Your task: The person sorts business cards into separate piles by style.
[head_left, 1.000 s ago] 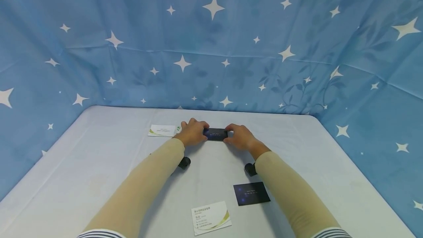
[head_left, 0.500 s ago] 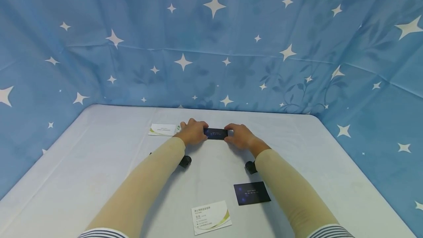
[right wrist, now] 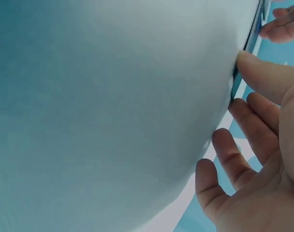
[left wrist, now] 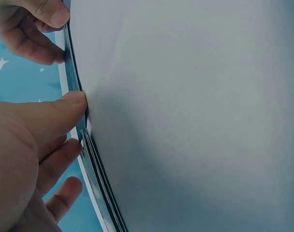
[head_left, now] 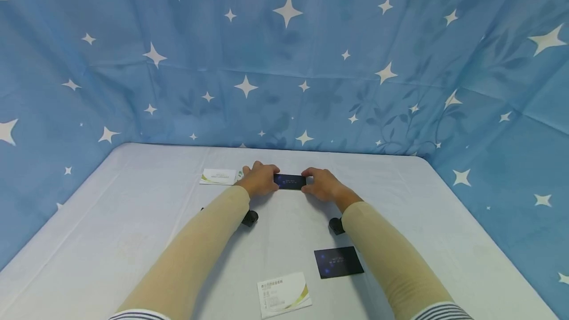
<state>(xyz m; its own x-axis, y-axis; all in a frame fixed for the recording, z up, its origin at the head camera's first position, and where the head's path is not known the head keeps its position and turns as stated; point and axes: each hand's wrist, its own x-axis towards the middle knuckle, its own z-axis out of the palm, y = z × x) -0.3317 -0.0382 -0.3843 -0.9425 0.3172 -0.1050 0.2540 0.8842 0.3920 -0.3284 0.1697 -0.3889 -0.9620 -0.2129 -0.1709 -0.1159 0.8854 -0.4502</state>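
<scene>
- Only your viewpoint had shifted slightly; the far dark card (head_left: 290,181) stayed at twelve o'clock.
- Your left hand (head_left: 259,180) pinched its nine-o'clock end, your right hand (head_left: 324,184) its three-o'clock end.
- You were apparently positioning it; next called for even release.
- Left-wrist view revealed layered edges on the eleven-o'clock white stack (head_left: 218,177); head view didn't.

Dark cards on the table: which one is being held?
The far dark card, between left hand and right hand; the near dark card lies apart from both.
</scene>
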